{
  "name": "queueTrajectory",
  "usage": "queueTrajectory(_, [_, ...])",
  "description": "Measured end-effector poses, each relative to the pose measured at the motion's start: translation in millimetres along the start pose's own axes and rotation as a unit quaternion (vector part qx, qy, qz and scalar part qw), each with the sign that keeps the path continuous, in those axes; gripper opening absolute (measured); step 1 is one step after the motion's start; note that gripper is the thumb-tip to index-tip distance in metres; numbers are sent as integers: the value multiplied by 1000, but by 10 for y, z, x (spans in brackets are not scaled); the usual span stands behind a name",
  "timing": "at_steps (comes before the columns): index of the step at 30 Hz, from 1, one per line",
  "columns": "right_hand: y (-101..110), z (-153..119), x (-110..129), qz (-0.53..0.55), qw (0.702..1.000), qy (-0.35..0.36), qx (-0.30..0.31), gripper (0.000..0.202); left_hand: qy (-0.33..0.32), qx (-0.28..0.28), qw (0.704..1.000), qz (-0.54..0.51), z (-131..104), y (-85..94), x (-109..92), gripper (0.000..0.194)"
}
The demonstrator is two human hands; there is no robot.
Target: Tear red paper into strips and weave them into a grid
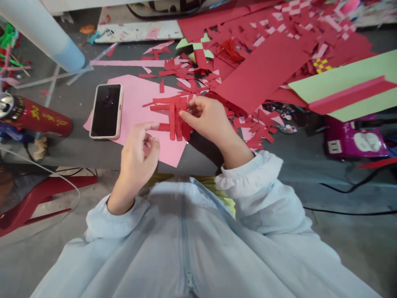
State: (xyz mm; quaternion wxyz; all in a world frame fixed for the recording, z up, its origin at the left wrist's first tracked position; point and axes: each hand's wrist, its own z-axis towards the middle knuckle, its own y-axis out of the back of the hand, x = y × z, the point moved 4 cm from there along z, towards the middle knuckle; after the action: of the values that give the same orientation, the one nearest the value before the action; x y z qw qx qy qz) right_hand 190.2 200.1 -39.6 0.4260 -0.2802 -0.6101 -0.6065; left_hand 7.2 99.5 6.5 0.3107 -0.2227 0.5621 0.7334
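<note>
Several red paper strips (pixel 172 120) cross each other in a loose weave on a pink paper sheet (pixel 136 95). My left hand (pixel 141 151) is at the weave's lower left, fingers curled and apart, its index fingertip by the end of a horizontal strip; nothing shows between thumb and index. At the weave's right edge, my right hand (pixel 206 118) is closed in a pinch on the red strips, thumb in front and the other fingers partly hidden behind. A black-screened phone (pixel 106 111) lies on the sheet's left part.
Red and pink scraps (pixel 259 126) lie right of my right hand, with a large red sheet (pixel 263 70) behind. A red can (pixel 40 116) lies at left, below a white-blue tube (pixel 46 37). A purple box (pixel 356 138) and green paper (pixel 341 82) are at right.
</note>
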Motion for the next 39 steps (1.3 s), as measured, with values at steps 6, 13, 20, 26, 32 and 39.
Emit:
queueTrajectory(6, [211,-21,36,-45,995,-3,-93,8,-10,21,996,82,16,-22,17,22])
queueTrajectory(13, [267,-63,144,-65,996,13,63,6,-74,45,984,153,99,-114,44,19])
queueTrajectory(20, [220,-99,182,-126,982,15,141,9,-137,101,968,182,85,-279,1,26])
queueTrajectory(26, [197,-110,160,-123,980,5,159,18,-152,112,960,205,61,-338,9,28])
queueTrajectory(32, [228,-106,170,-95,988,17,122,22,-158,119,956,217,38,-350,8,28])
queueTrajectory(39, [223,-103,164,-56,991,24,117,26,-174,116,952,221,4,-360,-60,27])
